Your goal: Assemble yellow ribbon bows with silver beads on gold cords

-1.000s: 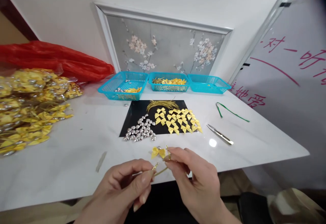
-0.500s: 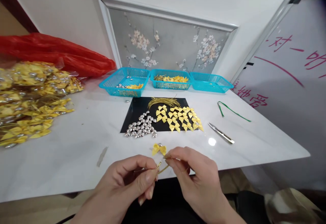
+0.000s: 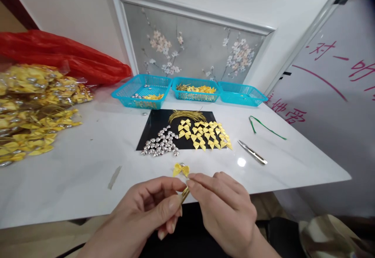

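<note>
Between the fingertips of my left hand and my right hand runs a gold cord, pinched by both at the table's near edge. Just beyond the fingertips lie a yellow bow and a silver bell-like bead partly hidden behind it. Farther back, a black mat carries a bundle of gold cords, several yellow bows in rows, and a heap of shiny silver beads that spills over its front edge.
Three blue baskets line the wall; the middle one holds bows and cords. Small snips and a green tie lie right. Bagged yellow bows and a red bag fill the left. A whiteboard stands right.
My right fingers have straightened and come closer to my left fingertips along the cord. The cord's loop has narrowed into a tight strand. The view has shifted slightly.
</note>
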`<state>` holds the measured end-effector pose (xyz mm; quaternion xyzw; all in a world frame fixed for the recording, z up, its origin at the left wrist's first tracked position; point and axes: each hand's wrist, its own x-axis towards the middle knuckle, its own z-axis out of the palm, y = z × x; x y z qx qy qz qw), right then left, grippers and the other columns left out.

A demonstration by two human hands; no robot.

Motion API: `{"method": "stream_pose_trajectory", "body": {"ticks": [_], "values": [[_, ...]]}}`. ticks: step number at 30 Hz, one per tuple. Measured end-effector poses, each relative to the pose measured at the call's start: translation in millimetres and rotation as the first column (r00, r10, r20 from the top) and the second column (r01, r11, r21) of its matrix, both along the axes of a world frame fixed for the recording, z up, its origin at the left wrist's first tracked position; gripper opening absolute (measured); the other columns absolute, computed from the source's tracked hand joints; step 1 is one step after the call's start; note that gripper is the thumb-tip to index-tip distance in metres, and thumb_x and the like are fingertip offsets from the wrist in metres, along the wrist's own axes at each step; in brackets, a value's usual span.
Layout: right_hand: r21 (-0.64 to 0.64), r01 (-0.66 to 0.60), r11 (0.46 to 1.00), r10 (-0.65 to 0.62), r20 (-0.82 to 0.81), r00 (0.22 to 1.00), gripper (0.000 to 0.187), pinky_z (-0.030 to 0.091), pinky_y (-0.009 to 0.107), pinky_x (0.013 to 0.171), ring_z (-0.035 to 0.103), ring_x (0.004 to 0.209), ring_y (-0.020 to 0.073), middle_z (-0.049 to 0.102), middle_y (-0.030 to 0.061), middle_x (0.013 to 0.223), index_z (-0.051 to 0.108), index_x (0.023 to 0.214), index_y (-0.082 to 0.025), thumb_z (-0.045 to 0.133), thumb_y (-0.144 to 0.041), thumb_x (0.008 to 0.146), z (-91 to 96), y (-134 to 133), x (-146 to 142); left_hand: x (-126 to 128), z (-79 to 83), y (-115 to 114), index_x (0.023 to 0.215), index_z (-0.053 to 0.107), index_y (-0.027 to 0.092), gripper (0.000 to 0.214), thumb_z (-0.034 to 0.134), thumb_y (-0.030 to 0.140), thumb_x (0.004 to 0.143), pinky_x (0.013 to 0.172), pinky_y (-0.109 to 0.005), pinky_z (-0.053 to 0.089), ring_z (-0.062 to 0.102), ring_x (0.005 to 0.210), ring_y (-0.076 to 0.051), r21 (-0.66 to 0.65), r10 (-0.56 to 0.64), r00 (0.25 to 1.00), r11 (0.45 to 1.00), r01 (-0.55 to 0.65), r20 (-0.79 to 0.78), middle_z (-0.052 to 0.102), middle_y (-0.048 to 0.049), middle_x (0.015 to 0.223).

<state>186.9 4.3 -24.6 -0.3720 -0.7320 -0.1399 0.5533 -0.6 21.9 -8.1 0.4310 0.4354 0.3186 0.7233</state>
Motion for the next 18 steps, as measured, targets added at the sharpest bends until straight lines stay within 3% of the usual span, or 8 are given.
{"method": "stream_pose_trajectory", "body": {"ticks": [4,10,18], "values": [[-0.034,-0.013,0.999,0.014,0.018,1.000,0.028,0.043,0.033,0.047,0.059,0.054,0.0163,0.082,0.0121,0.096,0.073,0.109,-0.016,0.058,0.002,0.093,-2.1,-2,0,9,10.6,-5,0.082,0.084,0.024,0.035,0.095,0.051,0.063,0.050,-0.020,0.039,0.049,0.055,-0.010,-0.040,0.139,0.990,0.989,-0.140,-0.036,0.063,0.0024,0.059],[-0.041,-0.020,0.999,0.021,0.029,0.999,0.031,0.045,0.033,0.047,0.058,0.055,0.0169,0.082,0.0120,0.101,0.072,0.117,-0.017,0.061,0.000,0.092,-5.5,-2,2,10,11.0,-3,0.074,0.083,0.021,0.030,0.092,0.049,0.069,0.050,-0.020,0.037,0.044,0.054,-0.008,-0.025,-0.005,0.999,1.000,0.006,0.041,0.060,0.0026,0.060],[-0.047,-0.077,0.996,0.077,-0.008,0.997,0.028,0.049,0.032,0.051,0.062,0.060,0.0169,0.082,0.0116,0.101,0.072,0.110,-0.016,0.061,0.002,0.091,-2.7,-3,-2,7,5.0,-1,0.072,0.082,0.020,0.025,0.090,0.044,0.074,0.051,-0.018,0.036,0.046,0.055,-0.008,-0.071,-0.022,0.996,0.997,0.028,0.082,0.062,0.0019,0.062]]}}
